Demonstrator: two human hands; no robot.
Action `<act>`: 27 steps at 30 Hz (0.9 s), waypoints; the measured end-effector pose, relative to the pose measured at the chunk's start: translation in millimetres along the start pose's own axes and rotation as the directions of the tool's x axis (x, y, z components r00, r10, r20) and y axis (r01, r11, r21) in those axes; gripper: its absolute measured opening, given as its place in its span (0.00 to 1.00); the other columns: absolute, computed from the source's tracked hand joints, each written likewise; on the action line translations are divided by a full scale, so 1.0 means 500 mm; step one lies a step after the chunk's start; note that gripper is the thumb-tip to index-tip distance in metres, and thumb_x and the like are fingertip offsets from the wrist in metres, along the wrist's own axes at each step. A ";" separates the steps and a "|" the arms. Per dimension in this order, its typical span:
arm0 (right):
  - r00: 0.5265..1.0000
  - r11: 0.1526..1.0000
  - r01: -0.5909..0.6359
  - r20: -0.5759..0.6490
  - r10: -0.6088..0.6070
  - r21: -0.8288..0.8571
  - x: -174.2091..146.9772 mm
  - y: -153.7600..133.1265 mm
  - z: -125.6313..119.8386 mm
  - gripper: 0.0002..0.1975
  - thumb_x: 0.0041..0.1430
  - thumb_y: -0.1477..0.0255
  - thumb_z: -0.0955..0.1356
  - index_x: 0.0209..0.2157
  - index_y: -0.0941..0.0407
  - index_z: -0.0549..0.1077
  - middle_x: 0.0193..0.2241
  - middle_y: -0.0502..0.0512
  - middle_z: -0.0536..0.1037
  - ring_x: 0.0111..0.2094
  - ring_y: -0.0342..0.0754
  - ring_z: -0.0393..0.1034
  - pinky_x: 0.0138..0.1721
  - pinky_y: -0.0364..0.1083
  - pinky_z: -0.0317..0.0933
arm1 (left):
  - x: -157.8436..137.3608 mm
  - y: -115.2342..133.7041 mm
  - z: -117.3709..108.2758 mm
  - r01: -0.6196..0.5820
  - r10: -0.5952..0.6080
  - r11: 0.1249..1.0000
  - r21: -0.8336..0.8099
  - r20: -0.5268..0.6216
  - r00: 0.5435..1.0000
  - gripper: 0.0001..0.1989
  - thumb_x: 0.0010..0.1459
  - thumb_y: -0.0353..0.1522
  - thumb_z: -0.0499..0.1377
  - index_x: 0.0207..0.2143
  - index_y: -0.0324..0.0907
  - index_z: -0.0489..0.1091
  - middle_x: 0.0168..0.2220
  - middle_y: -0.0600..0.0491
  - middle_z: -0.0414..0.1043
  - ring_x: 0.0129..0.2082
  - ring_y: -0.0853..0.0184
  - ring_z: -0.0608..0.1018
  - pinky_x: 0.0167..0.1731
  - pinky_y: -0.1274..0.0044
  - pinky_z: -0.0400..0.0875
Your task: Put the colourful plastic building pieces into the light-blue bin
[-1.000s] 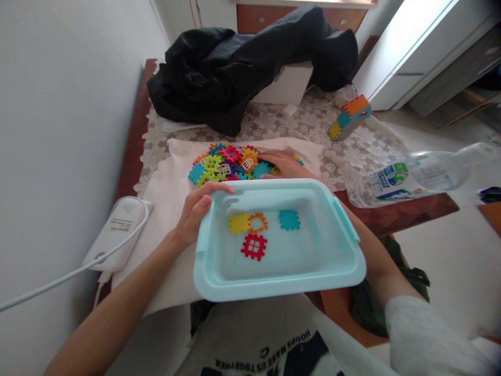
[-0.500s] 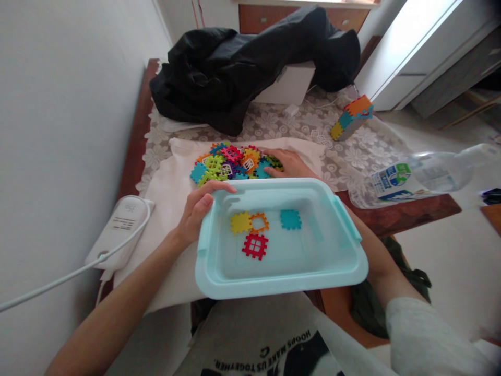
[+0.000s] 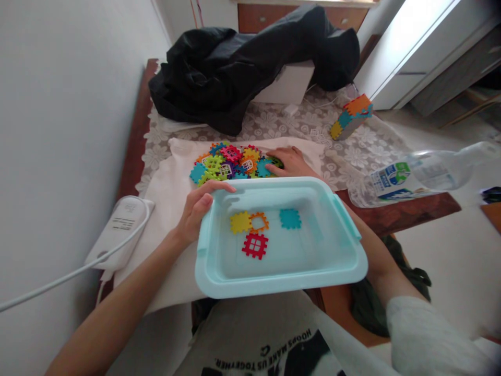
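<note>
My left hand [image 3: 194, 211] grips the left far corner of a pale aqua plastic tub [image 3: 282, 290], thumb and fingers on its rim. Inside the tub lie a yellow interlocking tile [image 3: 240, 222], an orange frame tile [image 3: 260, 230], a red window tile [image 3: 255, 246] and a blue tile [image 3: 290, 219]. Beyond the tub, a heap of colourful interlocking tiles [image 3: 227, 162] rests on a white cloth. My right hand [image 3: 293, 162] reaches behind the tub to the heap's right end. Its fingers are apart over dark green pieces [image 3: 277, 161], close to a blue tile.
A built block of joined tiles [image 3: 352, 117] stands at the back right. On the right lies a clear plastic bottle [image 3: 415, 175]. Black fabric [image 3: 235, 68] covers the back, partly over a white box [image 3: 287, 83]. A white power adapter [image 3: 123, 224] with a cable sits at left.
My right hand has shifted slightly right, its thumb and fingers drawing back a little from the blue tile toward the green pieces. My left hand and the tub stay practically still.
</note>
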State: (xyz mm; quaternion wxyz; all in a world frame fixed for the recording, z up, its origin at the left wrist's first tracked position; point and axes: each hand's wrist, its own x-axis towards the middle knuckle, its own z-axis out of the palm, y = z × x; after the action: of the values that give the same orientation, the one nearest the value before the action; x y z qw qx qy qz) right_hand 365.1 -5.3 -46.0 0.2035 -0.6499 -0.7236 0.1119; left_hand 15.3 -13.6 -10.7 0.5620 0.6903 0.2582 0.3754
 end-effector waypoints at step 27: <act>0.969 0.622 0.111 -0.224 0.106 0.775 0.010 0.000 -0.032 0.24 0.59 0.49 0.79 0.48 0.49 0.78 0.41 0.52 0.83 0.40 0.51 0.77 0.43 0.50 0.75 | 0.001 -0.006 -0.004 0.019 -0.018 0.999 0.027 -0.030 0.999 0.31 0.73 0.60 0.58 0.48 0.43 0.84 0.46 0.44 0.85 0.40 0.57 0.82 0.36 0.70 0.77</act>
State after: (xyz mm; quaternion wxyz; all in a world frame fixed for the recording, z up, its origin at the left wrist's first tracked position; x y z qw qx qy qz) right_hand 371.8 -1.8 -31.1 0.5545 -0.5043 -0.5723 0.3326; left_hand 13.9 -11.4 -13.6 0.5519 0.6899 0.2782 0.3770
